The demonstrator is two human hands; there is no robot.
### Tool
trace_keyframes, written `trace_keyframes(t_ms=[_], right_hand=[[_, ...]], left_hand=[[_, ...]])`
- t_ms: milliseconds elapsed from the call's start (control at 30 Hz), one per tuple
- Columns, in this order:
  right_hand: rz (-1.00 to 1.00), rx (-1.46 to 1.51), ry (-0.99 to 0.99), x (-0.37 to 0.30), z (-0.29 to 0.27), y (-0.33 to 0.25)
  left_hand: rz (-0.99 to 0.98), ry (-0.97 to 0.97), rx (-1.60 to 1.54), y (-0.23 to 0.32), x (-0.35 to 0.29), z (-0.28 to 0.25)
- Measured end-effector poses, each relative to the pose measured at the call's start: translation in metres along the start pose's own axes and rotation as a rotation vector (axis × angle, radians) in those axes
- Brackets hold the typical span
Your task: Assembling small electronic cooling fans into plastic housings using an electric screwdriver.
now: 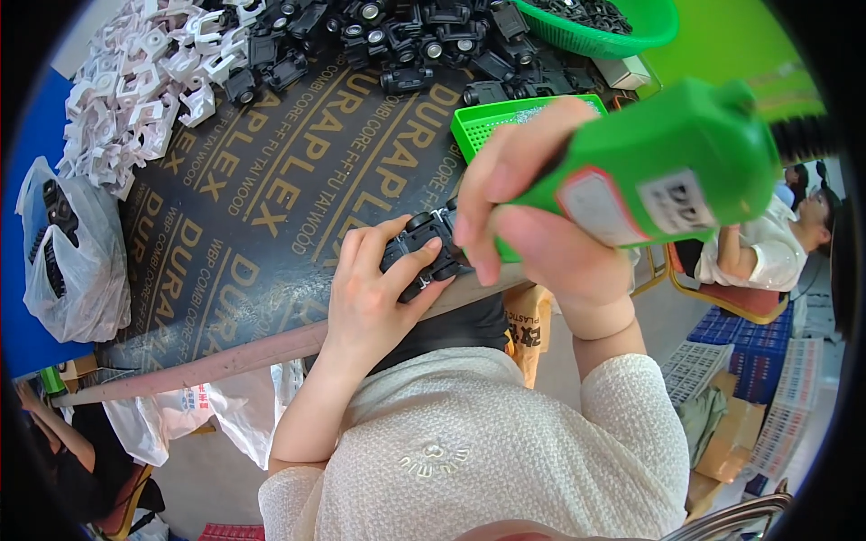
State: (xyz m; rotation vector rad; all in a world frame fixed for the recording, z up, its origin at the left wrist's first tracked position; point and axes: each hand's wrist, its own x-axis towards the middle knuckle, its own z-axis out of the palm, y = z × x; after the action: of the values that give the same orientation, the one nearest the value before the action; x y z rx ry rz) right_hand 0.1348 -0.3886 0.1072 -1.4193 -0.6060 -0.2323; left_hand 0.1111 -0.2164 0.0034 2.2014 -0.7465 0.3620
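My left hand (365,284) presses a small black toy car chassis (420,233) with dark wheels against the table near its front edge. Fingers and thumb are closed round the chassis, whose wheels show between them. In my right hand (541,207) is a bulky green electric screwdriver (654,167), lying sideways with its black cord leading off to the right. The fingers wrap its front end close to the chassis. Its tip is hidden behind my right hand, so I cannot tell whether it touches the car.
A green tray (466,135) of small metal pieces stands just behind my right hand. White plastic parts (149,95) and black toy car bodies (401,77) are heaped at the back. A green basket (591,41) is far right, a clear plastic bag (77,293) left. Other people sit nearby.
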Motion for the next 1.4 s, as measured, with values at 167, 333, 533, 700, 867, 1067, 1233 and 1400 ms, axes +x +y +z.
trace_keyframes(t_ms=[167, 333, 533, 700, 867, 1067, 1233, 1400], right_hand=[[-0.269, 0.043, 0.288, -0.01, -0.052, -0.036], [-0.174, -0.151, 0.576, -0.019, -0.099, -0.001], [-0.213, -0.179, 0.563, -0.022, -0.102, 0.006], [-0.182, -0.177, 0.546, -0.021, -0.095, 0.002], [-0.167, -0.16, 0.562, -0.022, -0.094, 0.002], [-0.178, -0.228, 0.56, -0.019, -0.091, 0.005], [-0.216, -0.041, 0.459, -0.027, -0.079, -0.029], [-0.17, 0.185, 0.058, -0.018, -0.021, -0.026]], left_hand=[[0.028, 0.034, -0.026, 0.002, 0.002, 0.003], [0.002, 0.032, 0.007, 0.002, 0.001, 0.003], [0.019, 0.027, 0.009, 0.002, 0.001, 0.004], [0.025, 0.031, 0.01, 0.001, 0.001, 0.004], [0.016, 0.018, 0.023, 0.001, 0.001, 0.003], [-0.017, 0.01, 0.014, 0.001, -0.001, 0.003], [-0.007, 0.008, -0.037, 0.003, 0.001, 0.004], [-0.006, 0.005, -0.035, 0.0, 0.0, 0.003]])
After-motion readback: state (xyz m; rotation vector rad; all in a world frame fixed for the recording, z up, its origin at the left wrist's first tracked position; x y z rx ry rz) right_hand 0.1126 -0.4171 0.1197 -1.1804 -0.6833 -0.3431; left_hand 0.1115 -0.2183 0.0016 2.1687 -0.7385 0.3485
